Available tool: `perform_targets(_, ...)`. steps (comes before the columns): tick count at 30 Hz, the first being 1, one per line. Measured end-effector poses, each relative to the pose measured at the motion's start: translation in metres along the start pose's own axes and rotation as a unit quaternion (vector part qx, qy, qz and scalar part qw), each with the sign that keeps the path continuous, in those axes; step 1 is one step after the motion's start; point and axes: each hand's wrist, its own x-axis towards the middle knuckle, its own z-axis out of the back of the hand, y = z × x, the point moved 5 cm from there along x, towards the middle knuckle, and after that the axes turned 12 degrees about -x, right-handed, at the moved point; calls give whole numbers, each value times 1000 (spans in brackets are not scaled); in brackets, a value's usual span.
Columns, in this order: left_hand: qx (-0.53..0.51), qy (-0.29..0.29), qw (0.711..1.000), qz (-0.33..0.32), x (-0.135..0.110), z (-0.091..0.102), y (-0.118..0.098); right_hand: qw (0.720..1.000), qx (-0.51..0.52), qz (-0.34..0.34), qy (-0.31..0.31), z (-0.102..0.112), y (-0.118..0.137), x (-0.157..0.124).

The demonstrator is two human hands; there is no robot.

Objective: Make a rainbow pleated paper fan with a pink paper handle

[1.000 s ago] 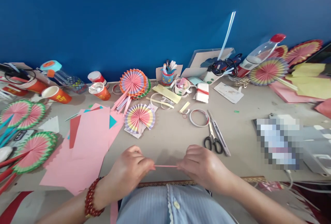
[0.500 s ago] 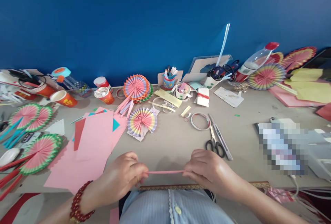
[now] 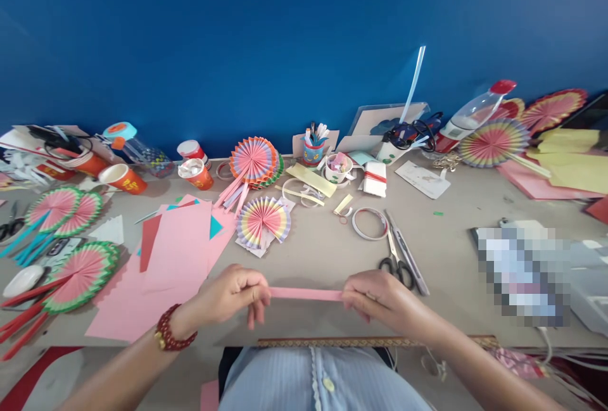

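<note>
A narrow pink paper strip is stretched between my two hands, just above the near part of the table. My left hand pinches its left end between thumb and fingers, with the lower fingers hanging loose. The right end is pinched in my right hand. Beyond the strip lies a round pleated paper fan in purple, yellow and pink, with a gap at its lower side. Black-handled scissors and a grey utility knife lie just past my right hand.
Pink paper sheets spread to the left, near green-edged fans. A tape roll lies behind the scissors. Paper cups, a pen holder and a tilted plastic bottle line the blue wall. A blurred-out device lies at right.
Both hands have moved slightly up and away from my body with the strip. The strip has turned from nearly edge-on, so more of its flat face shows.
</note>
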Motion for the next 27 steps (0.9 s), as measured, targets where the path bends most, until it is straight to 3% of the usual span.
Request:
perform_targets(3, -59, 23, 998, 24, 10, 0, 11, 996, 18, -82, 1, -7, -20, 5)
perform_targets(8, -66, 1, 997, 45, 18, 0, 22, 992, 62, -113, 13, -18, -35, 11)
perform_targets(13, -23, -75, 997, 19, 26, 7, 27, 992, 78, -96, 6, -17, -40, 15)
perform_targets(17, -14, -174, 983, -58, 24, 23, 20, 994, 59, -85, -42, 3, -55, 18)
perform_targets(20, 0, -221, 970, -101, 19, 24, 16, 986, -16, -126, -108, 25, -73, 25)
perform_targets(22, 19, -219, 969, -113, 16, 17, 15, 971, -128, -167, -118, 34, -82, 31)
perform_targets(25, 115, -226, 958, -134, 9, 10, 16, 908, -320, -238, -131, 43, -91, 37)
perform_targets(27, 227, -287, 917, -160, -2, 21, 20, 872, -390, -254, -151, 45, -94, 37)
